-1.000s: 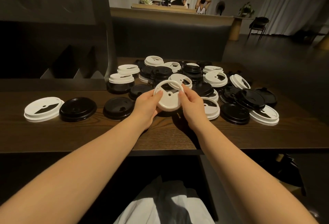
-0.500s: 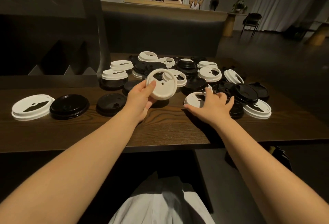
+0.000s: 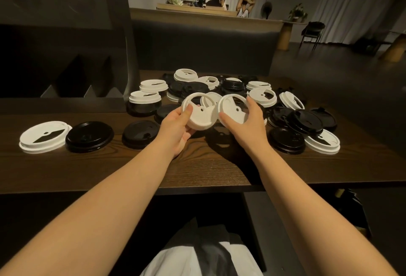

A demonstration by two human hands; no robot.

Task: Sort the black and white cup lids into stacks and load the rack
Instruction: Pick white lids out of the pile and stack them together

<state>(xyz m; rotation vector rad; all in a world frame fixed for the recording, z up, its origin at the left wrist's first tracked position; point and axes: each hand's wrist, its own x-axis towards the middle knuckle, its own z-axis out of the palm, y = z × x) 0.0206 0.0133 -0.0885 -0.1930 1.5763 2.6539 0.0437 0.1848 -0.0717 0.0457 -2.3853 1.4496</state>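
Note:
My left hand (image 3: 178, 126) grips a white lid (image 3: 201, 116) tilted up above the wooden table (image 3: 197, 166). Beside it, my right hand (image 3: 246, 126) holds a second white lid (image 3: 234, 108), thumb on its near rim and fingers over the far rim. The two lids nearly touch edge to edge. Behind them lies a mixed pile of black and white lids (image 3: 219, 87). At the left sit a white lid stack (image 3: 45, 137) and a black lid (image 3: 89, 136), with another black lid (image 3: 140, 134) next to it. A dark rack (image 3: 72, 82) stands at the back left.
More black lids (image 3: 287, 139) and a white lid (image 3: 323, 141) lie at the right. The table's front edge runs just below my forearms. A dark partition stands behind the table, and two people sit far off at a counter.
My right hand picked up a white lid from the table at the right and brought it up beside the lid in my left hand.

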